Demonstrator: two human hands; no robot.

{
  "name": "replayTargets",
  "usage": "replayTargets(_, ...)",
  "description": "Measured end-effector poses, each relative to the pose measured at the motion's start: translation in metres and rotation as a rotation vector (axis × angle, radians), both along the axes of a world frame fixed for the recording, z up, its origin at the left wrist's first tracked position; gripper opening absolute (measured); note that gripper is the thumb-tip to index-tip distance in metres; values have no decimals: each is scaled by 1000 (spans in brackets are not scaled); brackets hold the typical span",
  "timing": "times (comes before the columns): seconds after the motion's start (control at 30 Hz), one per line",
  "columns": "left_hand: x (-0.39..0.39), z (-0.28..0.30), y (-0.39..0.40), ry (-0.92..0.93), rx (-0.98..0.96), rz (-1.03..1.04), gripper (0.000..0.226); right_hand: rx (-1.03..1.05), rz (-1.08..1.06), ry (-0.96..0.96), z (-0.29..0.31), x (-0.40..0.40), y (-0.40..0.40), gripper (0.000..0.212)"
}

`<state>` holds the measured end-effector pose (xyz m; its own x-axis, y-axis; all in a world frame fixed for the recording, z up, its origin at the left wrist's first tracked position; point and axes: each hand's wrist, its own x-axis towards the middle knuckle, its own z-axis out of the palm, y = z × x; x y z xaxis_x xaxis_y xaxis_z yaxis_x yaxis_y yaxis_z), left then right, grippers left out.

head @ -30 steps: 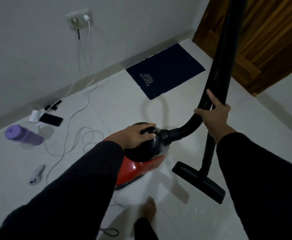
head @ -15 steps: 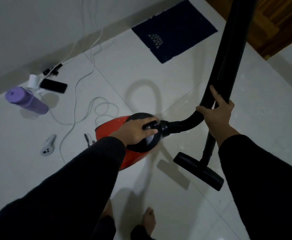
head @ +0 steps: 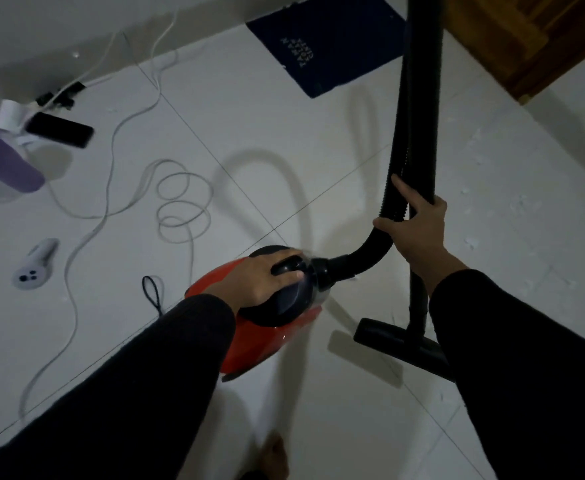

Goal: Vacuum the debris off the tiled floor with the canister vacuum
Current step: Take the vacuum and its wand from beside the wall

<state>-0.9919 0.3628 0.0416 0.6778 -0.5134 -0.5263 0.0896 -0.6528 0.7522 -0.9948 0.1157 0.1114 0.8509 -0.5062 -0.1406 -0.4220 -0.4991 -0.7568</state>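
Both my hands on the canister vacuum (head: 267,337)

My left hand (head: 261,277) grips its top handle; my right hand (head: 417,226) holds hose (head: 393,188) and wand (head: 422,98) together.

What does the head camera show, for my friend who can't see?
A person's left hand grips the red vacuum's handle while the right hand holds the hose and wand. Cables lie on the floor.

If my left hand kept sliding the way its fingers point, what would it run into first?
The left hand grips the handle on the red canister vacuum, fingers pointing right. Straight on, it would likely first meet the black hose coupling where the corrugated hose joins the canister, though depth is hard to judge.
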Motion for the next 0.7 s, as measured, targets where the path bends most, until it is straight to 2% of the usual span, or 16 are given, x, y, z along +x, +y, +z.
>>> replayTargets(0.2, -14, -79, -10, -62, -46, -60, 50, -176, 93, -24, -65, -20, 2, 69)
replayTargets(0.43, -14, -152, -7, -164, -99, -37, 49, -363, 189, -96, -132, -32, 22, 66)
replayTargets(0.7, -11, -170, -9, -313, -97, -54, 51, -500, 222, -126, -169, -34, 28, 65)
